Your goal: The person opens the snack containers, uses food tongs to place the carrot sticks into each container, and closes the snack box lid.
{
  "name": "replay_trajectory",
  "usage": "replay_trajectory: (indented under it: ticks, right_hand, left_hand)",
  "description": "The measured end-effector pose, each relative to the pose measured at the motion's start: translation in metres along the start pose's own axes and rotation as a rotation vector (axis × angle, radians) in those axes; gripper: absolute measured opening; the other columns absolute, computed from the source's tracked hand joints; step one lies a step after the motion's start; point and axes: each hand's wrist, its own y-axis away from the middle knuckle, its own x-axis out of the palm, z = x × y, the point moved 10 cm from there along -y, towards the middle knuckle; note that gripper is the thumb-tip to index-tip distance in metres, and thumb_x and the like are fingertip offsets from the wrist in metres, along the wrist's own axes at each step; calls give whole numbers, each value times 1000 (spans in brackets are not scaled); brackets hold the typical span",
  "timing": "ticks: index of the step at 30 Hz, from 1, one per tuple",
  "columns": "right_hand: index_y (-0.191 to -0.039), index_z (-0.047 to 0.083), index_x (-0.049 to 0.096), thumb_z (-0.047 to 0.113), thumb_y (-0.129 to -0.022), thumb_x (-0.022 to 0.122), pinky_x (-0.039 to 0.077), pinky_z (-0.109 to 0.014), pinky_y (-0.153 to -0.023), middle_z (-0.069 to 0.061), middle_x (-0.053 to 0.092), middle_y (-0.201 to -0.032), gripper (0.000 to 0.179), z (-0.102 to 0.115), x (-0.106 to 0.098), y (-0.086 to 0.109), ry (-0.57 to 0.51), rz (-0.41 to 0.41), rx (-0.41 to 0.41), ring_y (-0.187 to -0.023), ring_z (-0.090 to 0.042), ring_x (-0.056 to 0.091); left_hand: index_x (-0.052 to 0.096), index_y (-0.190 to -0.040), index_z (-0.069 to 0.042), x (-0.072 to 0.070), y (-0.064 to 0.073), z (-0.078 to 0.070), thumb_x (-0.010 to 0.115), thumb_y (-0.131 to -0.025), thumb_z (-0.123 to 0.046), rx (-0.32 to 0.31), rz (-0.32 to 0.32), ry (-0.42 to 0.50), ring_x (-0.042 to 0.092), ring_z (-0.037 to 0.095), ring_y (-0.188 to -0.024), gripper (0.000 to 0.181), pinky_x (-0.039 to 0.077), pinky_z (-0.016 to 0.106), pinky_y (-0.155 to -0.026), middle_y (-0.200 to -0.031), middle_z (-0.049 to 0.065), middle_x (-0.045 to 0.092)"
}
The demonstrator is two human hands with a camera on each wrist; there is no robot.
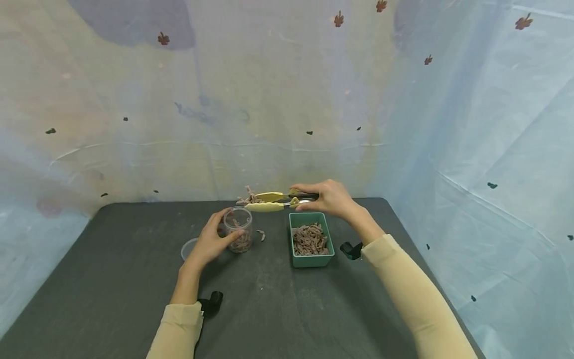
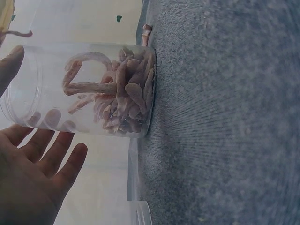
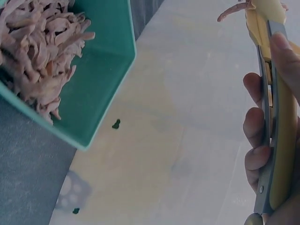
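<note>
My left hand (image 1: 213, 242) holds a clear plastic jar (image 1: 238, 228) upright on the table, thumb on one side and fingers on the other. Inside the jar, pinkish-brown knobbly strips (image 2: 129, 93) fill the lower part, with a bent one on top. My right hand (image 1: 331, 199) grips yellow-tipped tongs (image 1: 269, 206), which pinch a small bunch of the same strips (image 1: 249, 197) just above the jar's open mouth. To the right, below my right hand, a green rectangular container (image 1: 313, 262) holds a heap of these strips (image 3: 42, 56).
A translucent round lid (image 1: 186, 249) lies left of the jar, partly behind my left hand. One loose strip (image 1: 261, 235) rests on the dark table (image 1: 264, 309) just right of the jar. A plastic sheet (image 1: 278, 99) hangs behind the table's far edge.
</note>
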Motion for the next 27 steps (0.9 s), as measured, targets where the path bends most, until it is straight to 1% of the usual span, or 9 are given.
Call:
replay_trajectory:
  ticks: [2,6,12,14,20,23,27]
  right_hand:
    - [-149,26,61,40,-89,82,30,-29,-50,2,74,-80,65,3,5,-4,2,20,1,-48,-10,38]
    - [-150,29,59,44,-91,79,29,-28,-50,0,79,-99,65,5,15,-12,18,58,9,-48,-10,37]
    - [-150,30,58,46,-91,78,25,-26,-48,-1,79,-106,64,9,29,-21,33,88,6,-46,-9,30]
    - [-151,31,58,48,-92,77,25,-26,-48,0,79,-111,64,10,33,-23,28,99,9,-45,-9,29]
    - [-151,32,57,50,-92,76,25,-26,-48,-1,78,-116,65,13,41,-29,18,112,2,-46,-8,29]
    - [-151,31,57,49,-92,76,24,-26,-47,-2,77,-119,65,13,44,-31,11,113,-1,-46,-8,29]
    - [-152,33,56,50,-91,77,23,-25,-46,0,77,-119,66,11,47,-31,8,118,19,-45,-8,28]
  left_hand:
    - [31,-163,-12,0,0,0,76,-96,-46,2,3,-3,42,41,-141,87,42,61,-112,-158,20,37]
    - [29,-163,-12,0,0,0,76,-96,-46,-4,9,-3,40,43,-142,89,41,62,-113,-158,20,35]
    - [30,-163,-11,0,0,0,76,-96,-44,-15,18,1,38,44,-144,89,41,62,-114,-160,22,33]
    - [31,-162,-10,-1,0,0,76,-96,-45,-20,18,-3,38,45,-144,88,41,62,-113,-161,22,32]
    - [32,-161,-8,-1,0,2,75,-95,-52,-43,18,-12,40,47,-142,90,42,63,-111,-160,23,33]
    - [32,-161,-9,-1,0,3,75,-94,-54,-42,18,-1,40,46,-143,92,42,63,-112,-160,23,33]
    - [31,-162,-10,0,0,3,74,-94,-55,-37,22,-3,40,47,-143,93,42,64,-112,-162,23,30]
